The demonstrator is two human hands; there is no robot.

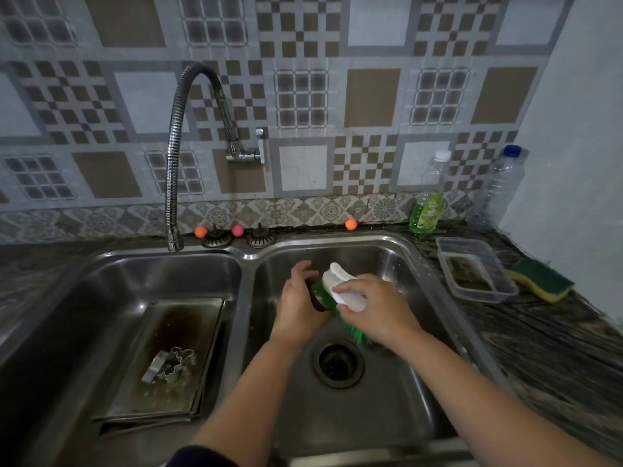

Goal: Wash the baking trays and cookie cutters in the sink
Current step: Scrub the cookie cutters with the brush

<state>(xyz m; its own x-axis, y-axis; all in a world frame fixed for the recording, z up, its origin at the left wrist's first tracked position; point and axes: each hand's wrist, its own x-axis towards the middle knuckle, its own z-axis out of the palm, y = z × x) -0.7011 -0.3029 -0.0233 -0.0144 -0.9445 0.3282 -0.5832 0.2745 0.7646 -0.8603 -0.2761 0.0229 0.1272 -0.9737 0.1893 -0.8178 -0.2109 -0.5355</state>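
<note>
Scrubbing over rt basin: right hand [374, 308] clamped round green-bristled brush [340, 291], left hand [296, 305] curled on a small dark item, prob. a cookie cutter [312, 299], steadying it. Left of grip, baking trays [161, 358] w/ metal cutters [168, 364] waiting. Beyond, dish soap [426, 210].

My baking trays [168, 358] lie stacked flat in the left basin of the sink [249, 256], the top one stained brown. Two metal cookie cutters [170, 364] (one flower-shaped) rest on that top tray. I hold a third, dark item, mostly hidden, over the right basin.
</note>
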